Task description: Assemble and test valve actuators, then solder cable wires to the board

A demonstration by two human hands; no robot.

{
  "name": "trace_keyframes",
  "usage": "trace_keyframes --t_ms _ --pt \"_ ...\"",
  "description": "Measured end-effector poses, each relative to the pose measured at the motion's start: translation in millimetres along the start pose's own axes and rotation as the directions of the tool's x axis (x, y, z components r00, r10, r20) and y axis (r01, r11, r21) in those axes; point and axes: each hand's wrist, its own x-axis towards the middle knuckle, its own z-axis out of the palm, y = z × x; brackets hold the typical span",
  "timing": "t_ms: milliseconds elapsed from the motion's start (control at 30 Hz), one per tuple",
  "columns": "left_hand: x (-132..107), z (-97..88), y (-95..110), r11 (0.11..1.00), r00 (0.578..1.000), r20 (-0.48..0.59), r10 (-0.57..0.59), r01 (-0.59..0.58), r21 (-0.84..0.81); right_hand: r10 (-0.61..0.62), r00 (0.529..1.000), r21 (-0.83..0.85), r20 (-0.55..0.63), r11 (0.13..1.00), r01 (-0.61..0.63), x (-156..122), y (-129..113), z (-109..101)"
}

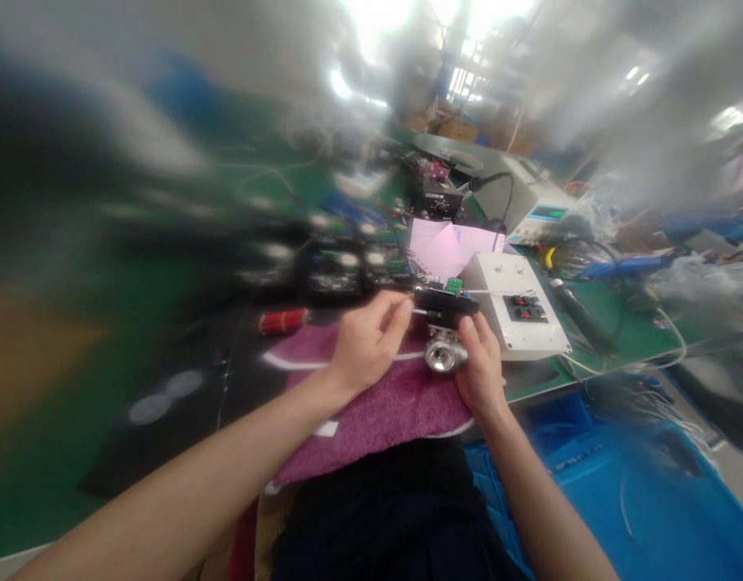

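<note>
Above the purple cloth (377,403), my right hand (483,363) is wrapped round the right side of a black device (447,303). A round silver metal fitting (442,353) sticks out from its lower side, and a small green circuit board (454,285) shows at its top. My left hand (371,339) is closed in a pinch at the device's left edge. What lies between its fingertips is too small to make out; a thin pale piece shows just beside them.
A white box with black-and-red terminals (516,311) stands close to my right hand. Behind are pink papers (447,242) and a bench instrument (544,211). Several dark assemblies (335,270) and a red bundle (283,320) lie left. A blue crate (631,500) sits at lower right.
</note>
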Motion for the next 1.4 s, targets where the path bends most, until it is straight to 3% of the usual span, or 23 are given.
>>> trace_keyframes --t_ms 1400 --pt "-0.1 0.7 -0.9 0.999 0.999 0.026 -0.025 0.026 -0.037 -0.001 1.000 0.021 -0.013 1.000 0.002 -0.5 -4.2 1.3"
